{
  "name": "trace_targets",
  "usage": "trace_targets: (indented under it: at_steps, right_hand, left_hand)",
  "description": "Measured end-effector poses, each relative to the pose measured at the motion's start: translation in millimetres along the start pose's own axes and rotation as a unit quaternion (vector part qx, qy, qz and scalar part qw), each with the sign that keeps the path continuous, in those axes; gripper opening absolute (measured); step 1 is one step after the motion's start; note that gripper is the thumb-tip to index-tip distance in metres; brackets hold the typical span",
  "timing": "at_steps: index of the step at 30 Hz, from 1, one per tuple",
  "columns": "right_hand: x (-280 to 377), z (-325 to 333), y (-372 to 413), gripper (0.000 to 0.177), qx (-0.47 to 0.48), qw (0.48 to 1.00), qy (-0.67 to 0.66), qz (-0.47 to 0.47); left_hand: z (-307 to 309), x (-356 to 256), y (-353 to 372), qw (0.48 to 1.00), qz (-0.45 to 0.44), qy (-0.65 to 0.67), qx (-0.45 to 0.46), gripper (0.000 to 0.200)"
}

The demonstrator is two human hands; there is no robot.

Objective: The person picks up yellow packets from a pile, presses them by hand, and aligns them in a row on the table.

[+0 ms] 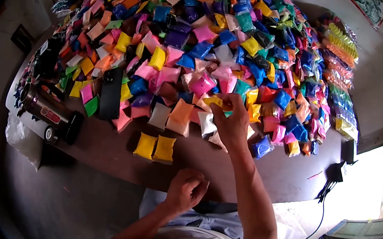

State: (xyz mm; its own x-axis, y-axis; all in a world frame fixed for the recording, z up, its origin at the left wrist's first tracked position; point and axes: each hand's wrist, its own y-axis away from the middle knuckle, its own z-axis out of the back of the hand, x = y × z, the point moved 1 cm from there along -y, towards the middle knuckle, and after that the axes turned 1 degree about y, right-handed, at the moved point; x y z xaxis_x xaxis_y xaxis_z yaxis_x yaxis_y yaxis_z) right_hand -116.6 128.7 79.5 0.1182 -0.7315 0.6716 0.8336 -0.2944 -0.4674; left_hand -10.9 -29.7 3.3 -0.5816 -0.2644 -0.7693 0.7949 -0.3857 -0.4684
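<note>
My right hand (232, 123) reaches to the front of a large heap of small colourful packets (203, 33). Its thumb and forefinger are pinched on a yellow packet (214, 101). My left hand (186, 189) rests at the table's front edge, fingers curled in, with nothing visible in it. Two yellow packets (154, 147) lie side by side on the brown table (109, 149), just beyond my left hand. White and orange packets (180, 117) sit at the heap's near edge, and a blue packet (262, 147) lies right of my right forearm.
A black phone (111, 94) leans on the heap's left front. A metal flask (46, 106) lies on its side at the table's left. Bundled bags of packets (338, 67) are stacked at the right. A black cable (323, 211) hangs from a black adapter at the right edge.
</note>
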Motion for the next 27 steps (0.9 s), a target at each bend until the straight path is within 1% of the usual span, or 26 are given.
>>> trace_targets:
  at_steps: [2,3,4,6,7,8,10,11,12,14,15,17,18,20,24,26,27]
  right_hand:
    - [7.3,15.0,16.5,0.032,0.001,0.99,-0.135,-0.044]
    - [3.3,20.2,27.4,0.031,0.021,0.985,-0.17,-0.027]
    - [3.4,28.3,38.5,0.031,0.054,0.976,-0.203,-0.053]
    - [-12.9,30.4,63.0,0.034,0.097,0.949,-0.272,-0.124]
    - [-17.2,34.9,74.9,0.029,0.131,0.936,-0.281,-0.166]
    - [-19.4,36.6,86.5,0.029,0.129,0.936,-0.279,-0.174]
    - [-21.8,32.1,108.3,0.024,0.135,0.858,-0.443,-0.222]
    - [-22.6,30.2,116.4,0.021,0.14,0.827,-0.495,-0.228]
    - [-24.4,30.9,123.1,0.021,0.137,0.825,-0.496,-0.232]
    - [-26.0,31.0,129.6,0.021,0.153,0.807,-0.523,-0.229]
    - [-24.0,32.8,131.3,0.021,0.15,0.805,-0.525,-0.23]
    - [-18.3,37.0,131.7,0.025,0.143,0.76,-0.587,-0.24]
    - [-17.7,36.9,134.7,0.025,0.14,0.758,-0.59,-0.241]
    - [-15.6,33.4,143.5,0.031,0.166,0.661,-0.665,-0.305]
    - [-12.0,32.0,153.5,0.031,0.154,0.632,-0.684,-0.33]
    - [-17.1,30.3,155.8,0.026,0.143,0.684,-0.644,-0.312]
    - [-16.9,29.4,155.7,0.022,0.131,0.701,-0.63,-0.307]
  left_hand:
    - [1.7,-0.9,-0.8,1.0,0.014,0.012,0.005,0.007]
    - [3.2,-1.5,-1.6,0.999,0.029,0.021,0.007,0.009]
    - [5.1,-2.7,-2.1,0.999,0.032,0.025,0.012,0.009]
    - [8.0,-2.5,-3.0,0.993,0.084,0.075,0.019,0.013]
    - [6.3,0.3,0.1,0.986,0.125,0.106,0.026,0.018]
    - [5.9,-0.9,0.1,0.985,0.129,0.11,0.033,0.018]
    - [7.0,-4.1,-3.4,0.971,0.162,0.172,0.032,0.018]
    - [5.0,-2.4,-1.6,0.976,0.141,0.161,0.031,0.019]
    - [4.3,-0.8,-0.8,0.976,0.143,0.16,0.035,0.019]
    - [4.7,0.1,-2.6,0.993,0.079,0.069,0.059,0.022]
    - [3.8,-3.0,-1.5,0.993,0.079,0.067,0.063,0.022]
    - [0.5,-8.8,-1.3,0.971,0.154,0.179,0.022,0.027]
    - [0.5,-6.1,0.5,0.972,0.154,0.177,0.026,0.027]
    - [1.4,2.5,4.7,0.988,0.109,0.095,0.045,0.032]
    - [4.8,-1.6,-0.4,0.985,0.12,0.111,0.049,0.031]
    - [7.0,-5.5,-6.8,0.995,0.002,0.018,0.096,0.029]
    - [7.2,-6.7,-6.6,0.995,0.001,0.016,0.102,0.029]
